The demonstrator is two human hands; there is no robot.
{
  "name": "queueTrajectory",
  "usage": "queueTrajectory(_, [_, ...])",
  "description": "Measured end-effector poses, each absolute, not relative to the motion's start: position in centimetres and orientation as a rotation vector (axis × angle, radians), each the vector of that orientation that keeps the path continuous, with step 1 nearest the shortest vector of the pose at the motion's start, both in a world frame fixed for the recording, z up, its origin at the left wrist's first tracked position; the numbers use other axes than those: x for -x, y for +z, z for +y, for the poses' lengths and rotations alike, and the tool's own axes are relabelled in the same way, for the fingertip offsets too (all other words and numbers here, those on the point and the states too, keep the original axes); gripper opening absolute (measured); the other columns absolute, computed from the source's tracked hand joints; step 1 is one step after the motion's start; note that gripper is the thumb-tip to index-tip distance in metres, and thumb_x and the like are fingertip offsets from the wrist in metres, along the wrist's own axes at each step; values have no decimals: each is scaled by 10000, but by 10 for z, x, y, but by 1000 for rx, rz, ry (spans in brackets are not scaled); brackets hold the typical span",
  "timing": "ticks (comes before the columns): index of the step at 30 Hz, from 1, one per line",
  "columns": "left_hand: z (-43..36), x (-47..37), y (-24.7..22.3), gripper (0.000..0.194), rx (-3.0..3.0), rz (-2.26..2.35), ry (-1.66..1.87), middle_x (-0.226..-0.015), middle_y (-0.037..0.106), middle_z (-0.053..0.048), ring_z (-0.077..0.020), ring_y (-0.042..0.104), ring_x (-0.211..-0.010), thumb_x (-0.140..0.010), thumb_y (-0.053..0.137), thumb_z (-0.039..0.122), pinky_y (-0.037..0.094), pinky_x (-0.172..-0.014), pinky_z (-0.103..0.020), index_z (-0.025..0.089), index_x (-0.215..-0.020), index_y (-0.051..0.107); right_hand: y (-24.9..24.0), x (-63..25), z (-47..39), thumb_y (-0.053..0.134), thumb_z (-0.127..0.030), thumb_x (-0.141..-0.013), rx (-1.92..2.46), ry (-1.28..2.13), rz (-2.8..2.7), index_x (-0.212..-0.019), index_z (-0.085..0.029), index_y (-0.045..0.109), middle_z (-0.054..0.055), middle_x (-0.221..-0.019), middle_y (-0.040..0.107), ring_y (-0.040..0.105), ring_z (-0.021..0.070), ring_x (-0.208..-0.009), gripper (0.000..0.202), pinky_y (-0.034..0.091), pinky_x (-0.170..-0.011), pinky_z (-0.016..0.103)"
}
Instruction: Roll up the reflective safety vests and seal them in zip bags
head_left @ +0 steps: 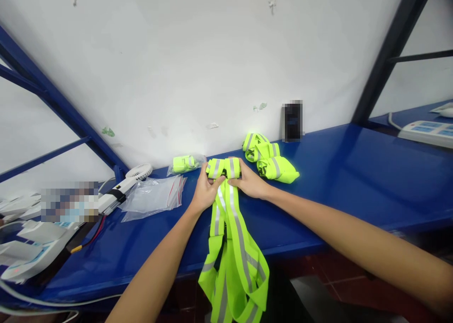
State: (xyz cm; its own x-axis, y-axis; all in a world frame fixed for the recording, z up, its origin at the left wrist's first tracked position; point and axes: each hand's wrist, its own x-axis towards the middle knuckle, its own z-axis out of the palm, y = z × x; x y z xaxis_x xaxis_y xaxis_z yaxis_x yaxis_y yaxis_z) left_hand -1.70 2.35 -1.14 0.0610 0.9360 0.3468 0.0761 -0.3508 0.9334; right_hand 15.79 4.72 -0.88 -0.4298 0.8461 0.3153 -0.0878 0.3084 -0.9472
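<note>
A neon yellow reflective strap [231, 224] with silver stripes is between my two hands, its upper end folded into a flat bundle. My left hand [207, 188] grips the bundle's left side, thumb in front. On the right side, my right hand [249, 179] is closed round it in the same way. The long loops hang down past the table's front edge. Just right of my right hand lie several rolled yellow straps [276, 169] near the wall. Left of the bundle, a yellow strap in a clear bag [184, 163] rests against the wall.
Clear zip bags [154, 195] lie on the blue table [329, 172], beside a white fan [139, 171]. White devices with cables [38, 252] fill the far left. A dark upright object [292, 121] leans on the wall. Blue frame posts stand at both sides.
</note>
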Motion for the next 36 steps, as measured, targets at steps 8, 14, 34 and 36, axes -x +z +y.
queueTrajectory(8, [29,20,-9,529,-1539,992,1558,-980,603,-14,-178,628,-889,-754,766,293,513,-781,-274,250,-1191,471,10,-157,38,596,-445,-878,510,1841,-1351,-1267,-360,488,4,-1122,658,679,175,-837,413,547,-679,291])
queueTrajectory(14, [32,24,-7,293,-1639,1040,1607,-911,545,-3,-145,532,-819,-740,761,261,442,-741,-229,204,-956,572,10,-155,38,699,-372,-812,512,1817,-1239,-1055,-259,674,23,-1008,700,671,180,-910,269,548,-774,301])
queueTrajectory(34, [23,8,-5,494,-1052,939,1206,-1029,742,-99,-266,715,-905,-694,793,251,545,-825,-372,153,-1149,627,15,-162,52,737,-134,-595,492,1611,-1155,-1087,-235,673,18,-969,708,660,212,-922,507,523,-888,367])
queueTrajectory(36, [24,8,-6,474,-1052,954,1231,-1015,745,-94,-270,715,-901,-684,791,244,546,-804,-363,151,-1121,631,16,-162,51,739,-135,-592,492,1620,-1141,-1090,-234,660,20,-976,696,654,208,-914,514,527,-873,360])
